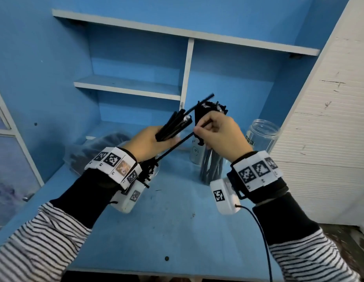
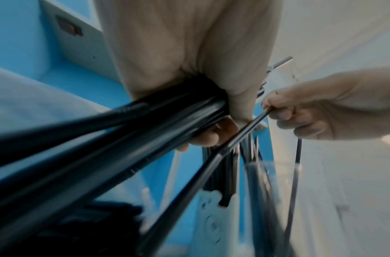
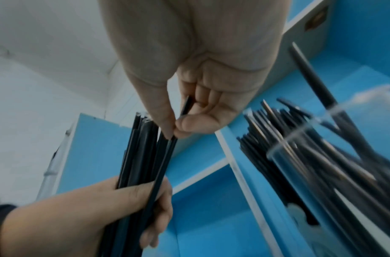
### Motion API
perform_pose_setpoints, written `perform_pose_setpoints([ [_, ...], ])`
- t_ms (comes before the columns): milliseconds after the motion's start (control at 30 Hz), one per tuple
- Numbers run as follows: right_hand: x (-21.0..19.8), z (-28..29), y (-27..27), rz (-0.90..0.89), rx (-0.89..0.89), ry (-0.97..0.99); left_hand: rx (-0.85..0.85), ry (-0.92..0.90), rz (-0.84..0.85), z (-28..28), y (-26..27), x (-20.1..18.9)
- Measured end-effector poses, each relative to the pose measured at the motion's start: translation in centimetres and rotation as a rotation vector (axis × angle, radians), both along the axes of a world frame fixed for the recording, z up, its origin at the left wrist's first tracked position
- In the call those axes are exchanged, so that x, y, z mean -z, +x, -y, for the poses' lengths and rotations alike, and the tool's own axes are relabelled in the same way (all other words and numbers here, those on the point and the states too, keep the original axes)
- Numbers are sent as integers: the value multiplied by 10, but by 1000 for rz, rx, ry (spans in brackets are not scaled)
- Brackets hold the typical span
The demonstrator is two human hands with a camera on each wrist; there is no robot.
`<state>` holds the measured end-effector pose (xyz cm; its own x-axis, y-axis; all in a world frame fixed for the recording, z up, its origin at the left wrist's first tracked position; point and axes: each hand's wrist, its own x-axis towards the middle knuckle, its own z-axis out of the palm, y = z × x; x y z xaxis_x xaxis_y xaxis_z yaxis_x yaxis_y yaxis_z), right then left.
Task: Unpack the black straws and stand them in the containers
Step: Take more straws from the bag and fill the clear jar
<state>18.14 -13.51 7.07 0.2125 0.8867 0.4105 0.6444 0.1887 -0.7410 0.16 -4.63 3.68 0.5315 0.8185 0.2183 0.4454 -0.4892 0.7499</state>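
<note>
My left hand (image 1: 167, 139) grips a bundle of black straws (image 1: 175, 125) above the blue desk. In the left wrist view that bundle (image 2: 145, 132) fans out from my fist. My right hand (image 1: 197, 131) pinches a single black straw (image 1: 175, 147) between thumb and forefinger, just right of the bundle. The right wrist view shows this straw (image 3: 165, 161) running down into the bundle (image 3: 139, 156) in my left hand (image 3: 145, 200). Below my right hand stands a clear container (image 1: 211, 167) holding several straws. Beside it is a white cup (image 1: 194, 153) with straws.
An empty clear jar (image 1: 262, 135) stands at the right by the white wall panel (image 1: 319, 119). A plastic bag of dark straws (image 1: 95, 151) lies at the back left. Another container of straws (image 1: 150, 169) sits under my left wrist. Blue shelves (image 1: 128, 86) rise behind.
</note>
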Motion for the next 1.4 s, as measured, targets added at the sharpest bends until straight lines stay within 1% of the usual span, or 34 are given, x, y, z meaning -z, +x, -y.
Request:
perform_pose_setpoints([
  [67,-14,-1,6,-48,-1,39,34,-16,67,-2,8,-6],
  [133,-27,0,9,-29,-1,72,82,-68,141,1,16,-12],
  [233,-41,4,11,-79,-56,86,136,-157,296,10,26,-17],
  [333,-48,8,13,-112,-121,75,167,-222,406,18,32,-18],
  [433,-46,8,12,-128,-145,89,197,-288,454,20,37,-10],
  [533,-37,5,9,-93,-166,77,241,-310,463,24,44,0],
  [633,-32,6,5,-23,-227,63,219,-303,443,29,49,10],
  [733,-34,9,-4,-66,-305,122,209,-346,452,30,54,22],
  [800,-33,11,-9,-14,-292,143,201,-370,447,30,55,30],
  [867,-25,11,-11,103,-247,112,210,-375,437,31,54,36],
  [933,-15,12,-13,156,-192,83,189,-366,420,30,52,42],
  [1000,-12,13,-14,103,-160,107,197,-378,429,31,51,44],
  [1067,-15,13,-15,54,-185,157,215,-386,443,32,51,43],
  [1100,-17,13,-15,80,-209,172,217,-382,446,32,51,43],
  [1167,-16,12,-16,233,-246,154,216,-370,436,32,51,42],
  [1233,-8,8,-17,410,-228,103,206,-364,396,32,51,43],
  [1267,-2,7,-16,450,-209,97,203,-365,374,33,50,44],
  [1400,10,5,-15,422,-186,164,194,-376,299,30,48,51],
])
